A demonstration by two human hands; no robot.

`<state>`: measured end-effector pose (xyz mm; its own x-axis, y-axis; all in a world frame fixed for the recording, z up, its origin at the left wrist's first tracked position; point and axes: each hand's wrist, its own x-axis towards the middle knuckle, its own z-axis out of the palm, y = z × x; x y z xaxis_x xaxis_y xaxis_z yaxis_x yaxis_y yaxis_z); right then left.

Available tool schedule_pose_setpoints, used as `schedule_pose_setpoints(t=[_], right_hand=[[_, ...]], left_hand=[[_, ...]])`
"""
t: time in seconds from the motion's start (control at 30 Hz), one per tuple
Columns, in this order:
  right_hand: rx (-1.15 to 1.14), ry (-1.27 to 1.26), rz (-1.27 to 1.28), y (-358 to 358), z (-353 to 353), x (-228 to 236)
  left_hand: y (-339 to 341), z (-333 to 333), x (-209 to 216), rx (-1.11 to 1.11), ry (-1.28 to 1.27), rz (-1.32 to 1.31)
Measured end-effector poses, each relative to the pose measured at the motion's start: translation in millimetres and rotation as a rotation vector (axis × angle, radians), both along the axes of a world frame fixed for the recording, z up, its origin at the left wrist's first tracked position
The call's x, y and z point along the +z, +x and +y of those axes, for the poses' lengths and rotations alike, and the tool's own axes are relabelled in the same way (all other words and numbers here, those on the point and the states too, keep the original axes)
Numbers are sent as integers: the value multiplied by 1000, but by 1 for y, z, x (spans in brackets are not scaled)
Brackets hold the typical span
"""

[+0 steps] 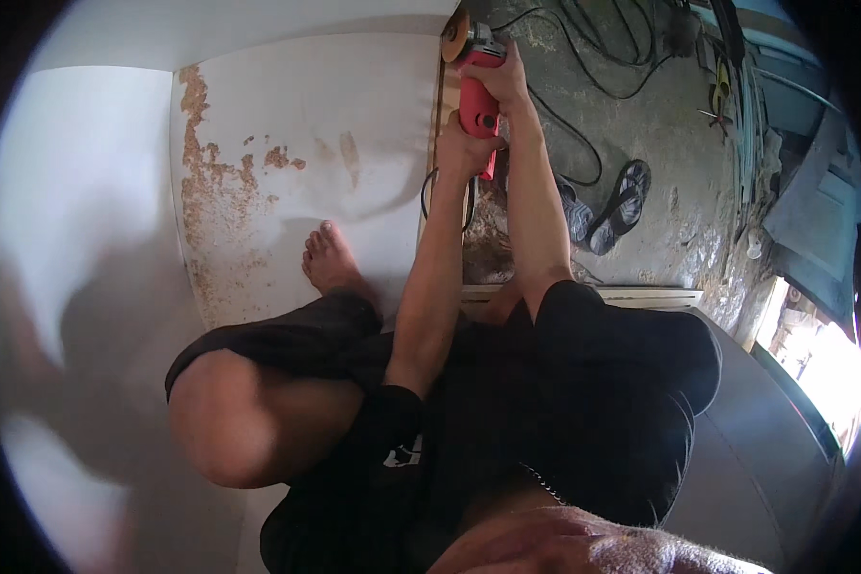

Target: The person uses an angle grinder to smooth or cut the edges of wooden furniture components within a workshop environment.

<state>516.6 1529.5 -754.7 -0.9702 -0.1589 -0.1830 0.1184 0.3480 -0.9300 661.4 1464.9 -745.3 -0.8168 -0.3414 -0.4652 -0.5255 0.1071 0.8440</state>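
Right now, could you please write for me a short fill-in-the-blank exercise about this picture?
1. The body of the angle grinder is coloured ____.
2. Nearer to the disc is the person's ____ hand.
3. The panel under the bare left foot is coloured ____.

Missing words: red; right; white.

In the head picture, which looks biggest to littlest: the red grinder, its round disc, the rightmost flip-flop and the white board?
1. White board
2. Red grinder
3. Rightmost flip-flop
4. Round disc
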Motion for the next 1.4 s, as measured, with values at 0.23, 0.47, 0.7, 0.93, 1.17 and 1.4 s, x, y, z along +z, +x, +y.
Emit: schedule_pose_setpoints(t=[0.23, 0.47, 0.7, 0.93, 1.17, 1.4], right_hand=[[2, 11, -29, 0, -5, 2], [-74, -105, 58, -19, 18, 5], [-314, -465, -46, -26, 91, 31], [-558, -618, -72, -17, 163, 40], [-515, -611, -23, -5, 176, 39], [-370, -450, -75, -6, 112, 39]], left_hand=[[-5, -7, 6, -18, -7, -55], [-27, -3, 17, -136, -73, 27], [-28, 5, 40, -449, 215, 316], [-12, 26, 79, -480, 184, 417], [-1, 41, 60, -502, 301, 382], [-12, 30, 56, -435, 287, 89]])
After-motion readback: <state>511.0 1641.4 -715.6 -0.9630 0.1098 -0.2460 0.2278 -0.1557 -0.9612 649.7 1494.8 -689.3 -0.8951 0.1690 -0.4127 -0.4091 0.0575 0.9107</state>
